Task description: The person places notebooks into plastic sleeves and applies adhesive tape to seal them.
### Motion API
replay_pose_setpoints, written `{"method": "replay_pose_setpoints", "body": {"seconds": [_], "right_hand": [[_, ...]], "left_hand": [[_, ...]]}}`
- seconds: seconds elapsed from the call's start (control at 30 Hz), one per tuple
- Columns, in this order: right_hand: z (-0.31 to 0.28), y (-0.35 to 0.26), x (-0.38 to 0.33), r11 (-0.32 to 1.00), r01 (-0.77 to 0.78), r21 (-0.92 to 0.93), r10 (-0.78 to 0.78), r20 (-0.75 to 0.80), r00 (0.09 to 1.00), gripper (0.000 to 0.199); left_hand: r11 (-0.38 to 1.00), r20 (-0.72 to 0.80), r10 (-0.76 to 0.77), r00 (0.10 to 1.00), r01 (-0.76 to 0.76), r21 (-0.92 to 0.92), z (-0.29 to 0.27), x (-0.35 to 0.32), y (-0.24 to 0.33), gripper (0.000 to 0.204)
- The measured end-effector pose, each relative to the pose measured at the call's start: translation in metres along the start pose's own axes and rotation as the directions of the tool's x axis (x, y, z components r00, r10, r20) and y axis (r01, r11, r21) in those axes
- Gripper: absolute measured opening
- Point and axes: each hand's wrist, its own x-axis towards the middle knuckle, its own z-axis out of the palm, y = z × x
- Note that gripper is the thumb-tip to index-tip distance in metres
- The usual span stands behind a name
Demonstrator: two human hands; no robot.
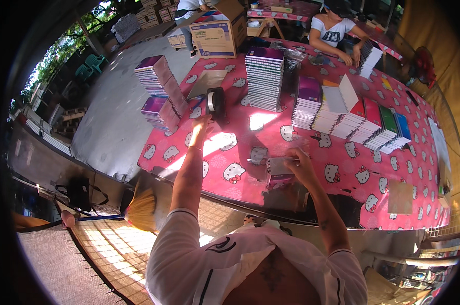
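At the near edge of the table, my right hand [302, 165] pinches the upper right of a small notebook bundle [280, 180], purple below with a pale, shiny strip on top. Clear wrapping seems to lie around it, but the details are blurred. My left arm stretches forward, and my left hand [201, 124] is at the near side of a black tape dispenser [215, 103] holding a roll. Its fingers look drawn together; what they hold, if anything, is too small to make out.
Tall notebook stacks stand beyond: purple ones [158, 91] at left, one stack [264, 79] in the middle, mixed colours [362, 119] at right. An open carton [214, 38] sits at the far edge. Across the table a person [336, 30] handles notebooks [370, 60].
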Motion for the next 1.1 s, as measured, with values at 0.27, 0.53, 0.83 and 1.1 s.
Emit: {"method": "replay_pose_setpoints", "body": {"seconds": [0.27, 0.53, 0.83, 1.1], "right_hand": [[0.019, 0.006, 0.004, 0.989, 0.098, -0.106, -0.11, -0.106, 0.988, 0.03], [0.013, 0.01, 0.001, 0.995, 0.017, 0.097, -0.007, -0.105, 0.994, 0.034], [0.012, 0.0, 0.003, 0.931, -0.106, 0.35, 0.089, 0.066, 0.994, 0.039], [0.008, 0.046, -0.035, 0.864, 0.072, 0.499, 0.009, -0.158, 0.987, 0.058]], "left_hand": [[0.989, -0.17, 0.109, 0.979, -0.124, -0.081, -0.013, -0.005, -0.05, 0.01], [0.159, 0.725, 0.246, 0.643, -0.765, 0.624, 0.068, -0.084, 0.063, 0.021], [0.374, 0.893, -0.395, 0.216, -0.85, 0.37, 0.184, -0.112, 0.033, 0.041], [0.993, 0.79, -0.065, 0.61, 0.116, -0.008, 0.082, -0.183, -0.03, 0.064]]}}
